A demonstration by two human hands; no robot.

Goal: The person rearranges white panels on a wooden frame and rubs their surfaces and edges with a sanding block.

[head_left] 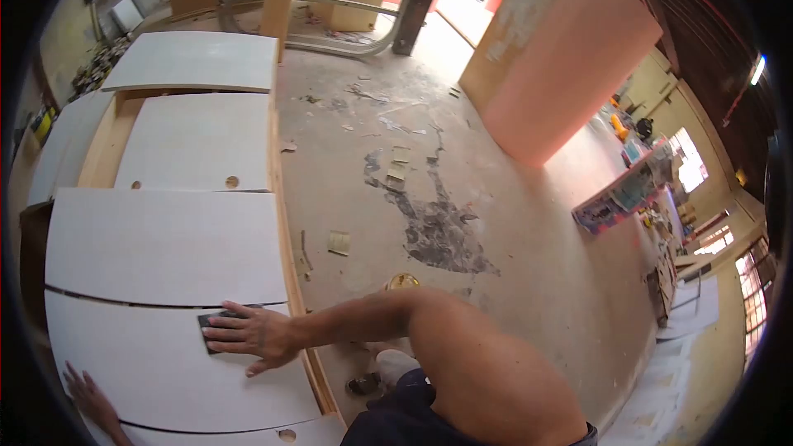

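Observation:
My right hand (252, 337) lies with its fingers spread over a dark flat pad (208, 335), pressing it on a white panel (165, 363). The pad's edges show at the left and above the fingers. At the lower left, my left hand (89, 400) rests flat near the left edge of the same panel, fingers apart, holding nothing. A narrow dark gap separates this panel from another white panel (165, 248) beyond it.
More white panels (194, 136), some with round holes, lie further along the wooden frame (285, 256). A large pink block (570, 49) stands on the floor (529, 281). Beside the frame is a round tin (403, 281); scraps litter the floor.

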